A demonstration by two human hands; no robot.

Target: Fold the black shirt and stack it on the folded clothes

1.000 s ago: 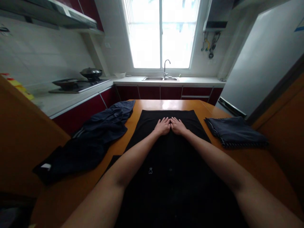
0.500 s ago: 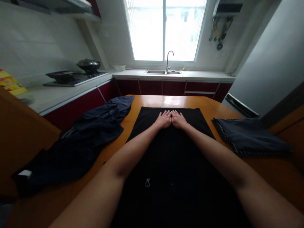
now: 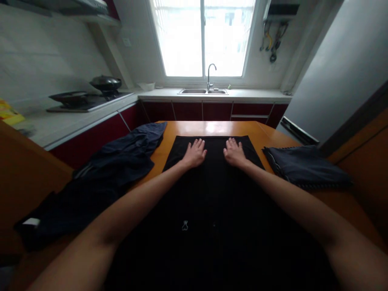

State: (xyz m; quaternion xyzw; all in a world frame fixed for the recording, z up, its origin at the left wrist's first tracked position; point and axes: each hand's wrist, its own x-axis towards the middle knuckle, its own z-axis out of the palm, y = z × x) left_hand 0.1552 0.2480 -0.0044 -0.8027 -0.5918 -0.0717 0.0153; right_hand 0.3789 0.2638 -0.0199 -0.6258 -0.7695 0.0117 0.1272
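Got left hand [image 3: 195, 154] and right hand [image 3: 235, 152] spread flat, gripping nothing, so might bunch up black cloth [image 3: 214, 186] beneath by pushing unevenly.

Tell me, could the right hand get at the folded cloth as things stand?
Probably yes: the right hand lies flat on the black cloth, seemingly gripping nothing, and the folded cloth lies to its right, with only a strip of table showing between the two cloths.

left hand [image 3: 194, 154] slid toward nine o'clock, right hand [image 3: 235, 153] toward three o'clock, black cloth [image 3: 214, 161] bared between them
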